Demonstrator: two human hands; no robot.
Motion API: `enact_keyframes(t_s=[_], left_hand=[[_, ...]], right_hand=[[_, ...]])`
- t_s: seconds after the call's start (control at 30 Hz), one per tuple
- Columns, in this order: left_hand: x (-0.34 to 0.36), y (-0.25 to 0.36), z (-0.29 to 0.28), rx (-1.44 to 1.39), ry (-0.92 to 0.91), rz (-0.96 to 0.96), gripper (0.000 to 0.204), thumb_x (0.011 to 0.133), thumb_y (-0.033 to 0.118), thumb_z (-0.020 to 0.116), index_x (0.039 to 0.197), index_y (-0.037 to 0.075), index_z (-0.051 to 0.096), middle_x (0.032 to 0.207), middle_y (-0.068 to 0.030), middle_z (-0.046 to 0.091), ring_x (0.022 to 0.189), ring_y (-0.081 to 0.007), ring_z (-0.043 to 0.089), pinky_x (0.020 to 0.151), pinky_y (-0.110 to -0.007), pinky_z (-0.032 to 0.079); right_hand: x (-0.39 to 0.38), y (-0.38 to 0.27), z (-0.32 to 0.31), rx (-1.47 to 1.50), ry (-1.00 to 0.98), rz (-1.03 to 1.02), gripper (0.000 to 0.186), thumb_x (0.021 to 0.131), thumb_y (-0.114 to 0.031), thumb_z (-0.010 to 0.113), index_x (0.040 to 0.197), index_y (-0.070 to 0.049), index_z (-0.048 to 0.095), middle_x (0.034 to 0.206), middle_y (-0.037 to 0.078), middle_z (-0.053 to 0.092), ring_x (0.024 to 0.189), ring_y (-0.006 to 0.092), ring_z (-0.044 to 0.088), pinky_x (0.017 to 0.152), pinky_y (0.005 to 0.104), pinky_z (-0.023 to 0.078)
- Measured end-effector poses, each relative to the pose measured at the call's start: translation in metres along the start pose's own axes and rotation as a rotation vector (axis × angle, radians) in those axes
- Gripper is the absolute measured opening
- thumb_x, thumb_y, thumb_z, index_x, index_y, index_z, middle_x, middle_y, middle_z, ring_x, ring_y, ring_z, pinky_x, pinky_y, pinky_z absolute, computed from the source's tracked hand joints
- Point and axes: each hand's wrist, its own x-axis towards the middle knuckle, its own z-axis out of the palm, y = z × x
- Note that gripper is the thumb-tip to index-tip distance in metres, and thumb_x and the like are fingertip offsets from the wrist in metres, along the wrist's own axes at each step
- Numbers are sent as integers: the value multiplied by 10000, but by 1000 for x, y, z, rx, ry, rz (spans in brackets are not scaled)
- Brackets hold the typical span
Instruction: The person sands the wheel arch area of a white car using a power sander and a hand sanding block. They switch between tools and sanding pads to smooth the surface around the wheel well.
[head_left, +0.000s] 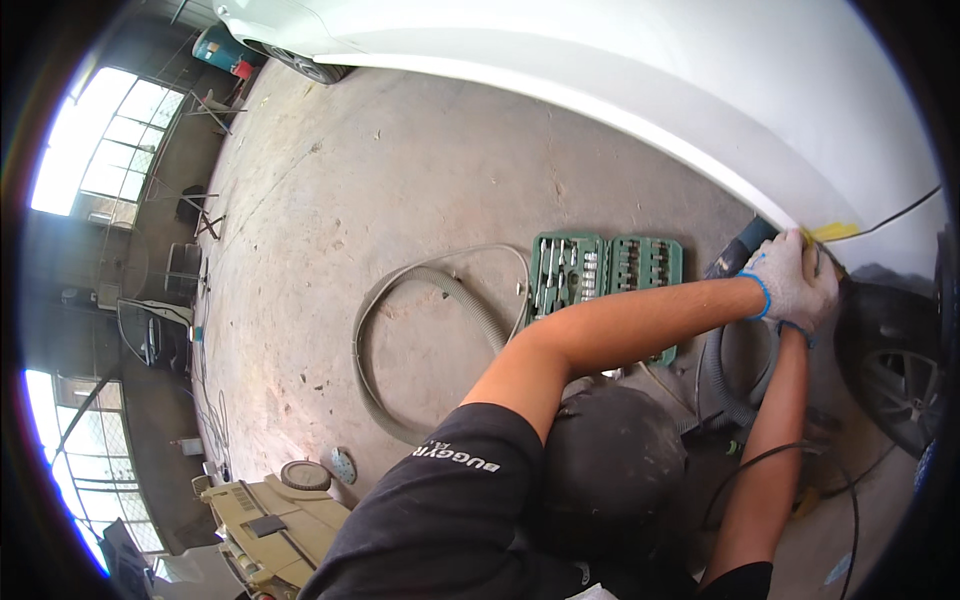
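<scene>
Both my hands wear pale work gloves with blue cuffs and meet at the lower rear corner of a white car panel point(640, 60), just ahead of a wheel point(900, 385). My left hand point(778, 275) reaches in from the left, its fingers curled against the panel's edge. Close beside it, partly covered, is my right hand point(822, 290), also curled. Whatever they grip is hidden by the gloves. Yellow tape point(833, 231) sticks to the panel right by the fingertips. A dark teal and black power tool point(742, 250) lies under the sill, left of my hands.
An open green socket set case point(568, 270) lies on the concrete floor. Beside it loops a grey ribbed hose point(375, 340); another hose point(722, 375) curls beneath my arms. A dark cable point(765, 455) crosses my right forearm. A beige wheeled machine point(270, 520) stands lower left.
</scene>
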Motion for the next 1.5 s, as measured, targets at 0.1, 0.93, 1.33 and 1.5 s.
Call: enact_keyframes(t_s=[0.1, 0.93, 1.33, 1.5], left_hand=[[-7, -10, 15, 63, 291, -24, 335, 802, 282, 591, 941, -23, 600, 982, -280, 630, 977, -438, 618, 861, -446, 501], [-12, 4, -1, -5, 137, 68, 334, 849, 241, 615, 970, -50, 505, 766, -256, 649, 745, -432, 659, 721, -468, 539], [-4, -19, -9, -9, -45, 140, 771, 724, 362, 837, 1216, -34, 395, 1102, -234, 617, 1080, -309, 631, 918, -392, 518], [-9, -14, -11, -36, -6, 182, 717, 749, 346, 821, 1200, -30, 409, 1072, -234, 624, 1027, -301, 651, 880, -396, 535]], right_hand=[[-36, -32, 8, 52, -11, -40, 383, 941, -402, 615, 1068, -50, 692, 992, 166, 706, 884, 211, 671, 780, 341, 518], [-46, -44, 5, 71, 259, -158, 169, 866, -211, 671, 909, -47, 668, 797, 173, 640, 728, 246, 633, 639, 363, 493], [-43, -88, 23, 22, 330, -143, 194, 891, -175, 621, 883, 15, 659, 763, 174, 663, 698, 183, 611, 675, 363, 504], [-42, -83, 28, -116, 369, -198, 187, 863, -187, 632, 841, -2, 651, 752, 185, 649, 687, 295, 640, 626, 395, 507]])
